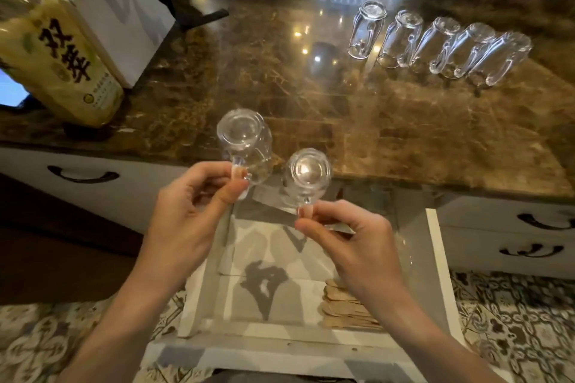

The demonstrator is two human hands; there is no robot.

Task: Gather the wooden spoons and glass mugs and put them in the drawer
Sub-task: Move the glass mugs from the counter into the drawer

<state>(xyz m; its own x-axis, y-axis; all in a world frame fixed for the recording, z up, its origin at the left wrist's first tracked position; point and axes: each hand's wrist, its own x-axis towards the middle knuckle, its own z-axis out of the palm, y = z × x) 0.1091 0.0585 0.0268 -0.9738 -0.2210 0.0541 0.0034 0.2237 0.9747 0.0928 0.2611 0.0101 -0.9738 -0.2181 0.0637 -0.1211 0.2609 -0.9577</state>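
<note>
My left hand (199, 196) pinches the handle of an upside-down glass mug (244, 140) held over the counter's front edge. My right hand (345, 230) pinches the handle of a second inverted glass mug (308, 174) above the open white drawer (435, 258). Several wooden spoons (345, 308) lie stacked at the drawer's right side, partly hidden by my right forearm. Several more glass mugs (435, 43) stand upside down in a row at the back right of the brown marble counter (280, 87).
A large bottle with a yellow label (59, 62) and a white paper bag (124, 15) stand at the counter's left. Shut white drawers with dark handles (82, 176) flank the open one. Patterned tile floor (513, 320) lies below.
</note>
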